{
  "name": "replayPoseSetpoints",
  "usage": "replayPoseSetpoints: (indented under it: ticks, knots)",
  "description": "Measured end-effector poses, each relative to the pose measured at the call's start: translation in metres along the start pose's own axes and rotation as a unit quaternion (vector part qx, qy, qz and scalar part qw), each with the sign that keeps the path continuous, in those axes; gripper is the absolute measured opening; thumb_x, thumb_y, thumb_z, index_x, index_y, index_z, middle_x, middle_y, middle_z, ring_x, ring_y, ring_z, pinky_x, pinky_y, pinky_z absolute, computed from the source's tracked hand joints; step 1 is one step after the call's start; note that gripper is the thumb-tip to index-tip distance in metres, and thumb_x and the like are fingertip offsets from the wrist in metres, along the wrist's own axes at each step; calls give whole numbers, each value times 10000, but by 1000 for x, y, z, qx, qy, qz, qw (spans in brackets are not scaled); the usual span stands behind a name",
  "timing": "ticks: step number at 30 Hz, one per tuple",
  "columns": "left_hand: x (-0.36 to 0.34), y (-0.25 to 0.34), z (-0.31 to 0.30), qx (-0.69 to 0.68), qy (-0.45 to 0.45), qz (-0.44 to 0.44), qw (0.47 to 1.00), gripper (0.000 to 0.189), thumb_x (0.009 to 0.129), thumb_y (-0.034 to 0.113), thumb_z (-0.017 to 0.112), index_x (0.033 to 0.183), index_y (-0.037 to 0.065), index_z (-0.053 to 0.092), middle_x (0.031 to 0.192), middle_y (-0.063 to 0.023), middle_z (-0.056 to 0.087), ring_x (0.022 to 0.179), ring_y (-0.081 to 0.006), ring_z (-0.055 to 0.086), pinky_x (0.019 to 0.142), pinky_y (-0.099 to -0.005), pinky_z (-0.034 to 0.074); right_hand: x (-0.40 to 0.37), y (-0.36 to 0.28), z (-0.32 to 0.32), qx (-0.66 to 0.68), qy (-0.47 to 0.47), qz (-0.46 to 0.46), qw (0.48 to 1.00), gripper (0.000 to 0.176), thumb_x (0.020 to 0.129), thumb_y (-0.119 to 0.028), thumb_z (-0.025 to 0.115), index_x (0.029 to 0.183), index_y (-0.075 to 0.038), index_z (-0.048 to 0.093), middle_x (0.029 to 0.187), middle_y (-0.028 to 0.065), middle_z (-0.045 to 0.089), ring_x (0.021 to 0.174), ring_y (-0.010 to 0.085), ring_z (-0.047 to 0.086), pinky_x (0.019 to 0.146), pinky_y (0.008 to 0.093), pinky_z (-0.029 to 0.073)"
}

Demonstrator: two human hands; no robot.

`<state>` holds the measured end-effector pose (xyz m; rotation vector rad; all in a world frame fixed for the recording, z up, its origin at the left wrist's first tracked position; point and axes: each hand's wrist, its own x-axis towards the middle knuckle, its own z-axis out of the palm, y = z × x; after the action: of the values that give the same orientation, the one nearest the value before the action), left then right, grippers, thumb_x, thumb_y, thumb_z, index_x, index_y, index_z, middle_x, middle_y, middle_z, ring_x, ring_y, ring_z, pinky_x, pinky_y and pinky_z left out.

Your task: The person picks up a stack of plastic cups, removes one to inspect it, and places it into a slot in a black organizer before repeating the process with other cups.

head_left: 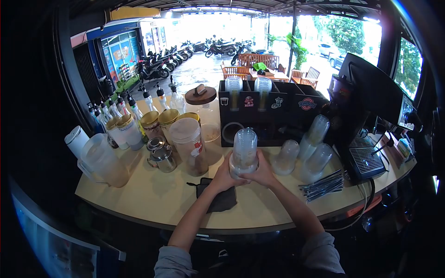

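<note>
A stack of clear plastic cups [244,150], upside down, stands upright between my two hands near the middle of the counter. My left hand [225,176] wraps its left side and my right hand [263,172] its right side, both near the lower end. Below my left hand lies a dark cloth or pouch [222,198]. To the right of my right hand are more stacks of clear cups [286,157], with a bundle of wrapped straws [323,186] in front of them. A lidded plastic container [189,143] stands left of my hands.
The curved counter [153,204] holds a metal pot [161,155], a clear pitcher [104,162], pump bottles [148,99] and gold-rimmed canisters. Behind the hands is a black organizer [294,105] with cups. At right stands a dark machine with a drip tray [366,155].
</note>
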<state>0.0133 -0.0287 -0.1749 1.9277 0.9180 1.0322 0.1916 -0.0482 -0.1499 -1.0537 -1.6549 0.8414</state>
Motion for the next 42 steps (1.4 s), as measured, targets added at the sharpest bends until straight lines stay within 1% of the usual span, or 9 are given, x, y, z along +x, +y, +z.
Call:
replayPoseSetpoints:
  ticks: [8, 13, 16, 18, 22, 24, 35, 40, 42]
  knots:
    - [1, -7, 3, -49, -6, 11, 999, 1108, 503, 239, 870, 1387, 42, 232, 1323, -178, 426, 1229, -289, 447, 1037, -391, 365, 11, -17, -15, -26, -22, -37, 999, 875, 584, -201, 850, 1284, -66, 344, 1200, 134, 507, 1151, 242, 494, 979, 382, 402]
    - [3, 9, 1, 15, -15, 47, 999, 1131, 510, 258, 880, 1390, 33, 205, 1332, -180, 415, 1236, -299, 440, 1040, -399, 359, 14, -8, -15, -71, -48, -76, 993, 923, 571, -219, 848, 1296, -5, 317, 1213, 181, 509, 1145, 285, 513, 976, 388, 409]
    - [-1, 11, 6, -2, 18, 4, 1000, 1139, 507, 277, 887, 1382, 14, 206, 1341, -183, 406, 1238, -295, 439, 1030, -399, 367, 13, 8, -9, -54, -22, -75, 995, 910, 544, -270, 856, 1247, -10, 340, 1174, 194, 538, 1110, 311, 550, 939, 391, 443]
    - [-3, 9, 9, -60, 95, 38, 993, 1114, 516, 283, 885, 1374, 10, 231, 1325, -184, 425, 1235, -282, 445, 1018, -402, 377, 12, 11, -9, -59, -19, -78, 995, 915, 541, -278, 858, 1244, -11, 336, 1163, 189, 545, 1104, 311, 555, 930, 390, 450]
    - [-1, 8, 1, -18, 97, 82, 992, 1038, 539, 298, 874, 1354, 15, 298, 1292, -179, 465, 1211, -272, 467, 998, -409, 391, 12, 1, -7, -74, -19, -33, 997, 946, 525, -297, 866, 1250, -23, 324, 1144, 176, 554, 1093, 303, 562, 921, 383, 457]
    - [0, 4, -3, 9, 73, 27, 997, 969, 556, 303, 863, 1332, 19, 356, 1259, -169, 499, 1184, -270, 490, 986, -402, 394, 12, -2, -8, -75, -24, -29, 996, 946, 525, -296, 867, 1253, -32, 324, 1148, 170, 551, 1093, 293, 561, 921, 379, 457]
    - [1, -4, 12, -77, 94, 37, 992, 895, 580, 274, 847, 1298, 27, 373, 1216, -142, 525, 1165, -260, 501, 970, -383, 404, 6, -9, -4, -41, -7, -30, 999, 927, 555, -297, 852, 1276, -57, 320, 1213, 140, 513, 1135, 247, 526, 954, 377, 435]
    - [2, -20, 21, -59, 86, 69, 992, 892, 600, 283, 839, 1299, 11, 358, 1234, -171, 503, 1170, -272, 495, 965, -384, 415, 22, -20, -4, 45, 57, -124, 990, 896, 572, -309, 846, 1264, -49, 339, 1177, 140, 524, 1114, 243, 527, 959, 370, 415]
    - [1, -24, 18, 19, 38, -4, 999, 926, 616, 311, 832, 1318, -15, 323, 1254, -197, 475, 1183, -289, 480, 986, -381, 400, 27, -40, -15, 9, 47, -135, 990, 899, 568, -310, 850, 1263, -45, 345, 1180, 141, 515, 1117, 239, 520, 957, 368, 413]
